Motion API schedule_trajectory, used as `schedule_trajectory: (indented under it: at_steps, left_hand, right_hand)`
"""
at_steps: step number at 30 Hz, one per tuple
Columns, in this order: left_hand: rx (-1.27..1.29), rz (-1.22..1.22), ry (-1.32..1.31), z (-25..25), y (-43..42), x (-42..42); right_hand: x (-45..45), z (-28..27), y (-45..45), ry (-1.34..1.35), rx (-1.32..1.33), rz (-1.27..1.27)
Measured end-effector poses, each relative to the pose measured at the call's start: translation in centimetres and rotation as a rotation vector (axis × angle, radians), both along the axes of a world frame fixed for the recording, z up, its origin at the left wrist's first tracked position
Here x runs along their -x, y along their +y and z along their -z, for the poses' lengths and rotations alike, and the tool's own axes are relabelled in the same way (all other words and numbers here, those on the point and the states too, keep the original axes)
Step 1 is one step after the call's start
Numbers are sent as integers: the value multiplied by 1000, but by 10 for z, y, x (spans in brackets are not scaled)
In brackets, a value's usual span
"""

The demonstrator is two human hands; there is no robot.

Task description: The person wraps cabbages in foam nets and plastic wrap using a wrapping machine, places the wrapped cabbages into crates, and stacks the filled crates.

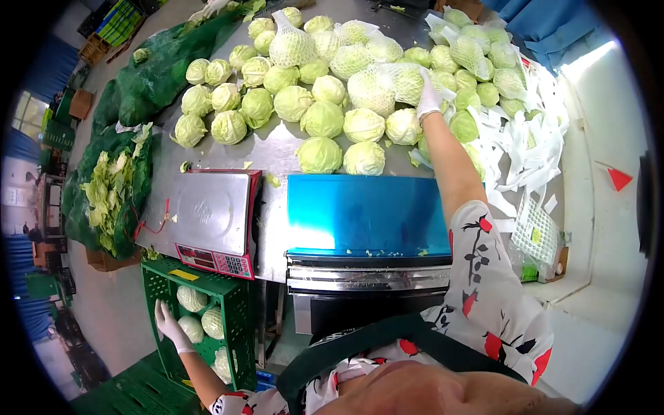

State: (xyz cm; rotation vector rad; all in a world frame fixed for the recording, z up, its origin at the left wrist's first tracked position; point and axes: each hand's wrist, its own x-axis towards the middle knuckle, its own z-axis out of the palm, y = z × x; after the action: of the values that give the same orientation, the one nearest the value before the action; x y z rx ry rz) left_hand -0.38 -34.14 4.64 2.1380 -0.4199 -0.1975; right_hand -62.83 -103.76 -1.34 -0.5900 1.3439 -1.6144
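My left hand (169, 325), in a white glove, is at the left rim of a green crate (238, 332), its fingers stretched out and holding nothing. Inside the crate lie several wrapped cabbages (191, 298). My right hand (429, 97), also gloved, reaches over the metal table and grips the side of a cabbage in white foam net (407, 83). Another netted cabbage (371, 90) lies just left of it. Many bare cabbages (292, 103) spread across the table to the left and in front of it.
A scale (211, 211) and a blue-topped machine (366, 214) stand at the near table edge. White foam strips (515, 149) pile up on the right. Green mesh sacks (149, 83) lie on the left, one with loose leaves (107, 197). A netted bundle (536, 232) hangs at right.
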Motion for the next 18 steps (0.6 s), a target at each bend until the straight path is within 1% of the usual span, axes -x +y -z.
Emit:
schedule_trajectory:
  at_steps: [2, 3, 5, 6, 8, 9, 10, 11, 12, 13, 14, 15, 16, 17, 18]
  left_hand:
    - [21, 106, 18, -11, -53, 28]
    - [115, 207, 42, -10, -73, 34]
    - [157, 297, 70, -29, -124, 66]
    - [195, 343, 101, -35, -145, 78]
    - [150, 410, 185, -58, -188, 117]
    - [189, 491, 196, -63, -210, 141]
    - [230, 572, 208, -68, -232, 168]
    - [265, 631, 299, -77, -253, 199]
    - [299, 690, 388, -83, -271, 228]
    - [412, 837, 553, -81, -286, 254]
    - [429, 941, 656, -84, -297, 278]
    - [469, 1018, 781, -78, -307, 297]
    - [462, 1042, 877, -82, -312, 319]
    - [559, 1082, 1066, -82, -313, 337]
    - [490, 1192, 823, -70, -315, 348]
  right_hand:
    - [4, 2, 2, -95, 21, -17]
    - [6, -7, 12, -272, 9, -103]
    - [12, -46, 44, -628, -10, -277]
    - [19, -57, 54, -630, -30, -356]
    - [38, -78, 76, -631, -76, -514]
    - [35, -100, 98, -590, -53, -585]
    - [41, -89, 106, -89, 128, -661]
    - [49, -69, 110, 416, 308, -709]
    - [39, -84, 130, 356, 254, -809]
    - [27, -103, 152, 300, 194, -905]
    - [-10, -152, 193, -335, -106, -1010]
    - [-24, -157, 210, -193, -72, -1144]
    - [-36, -161, 226, -46, -38, -1276]
    - [-52, -165, 247, 68, 13, -1306]
    - [-65, -170, 267, 179, 60, -1334]
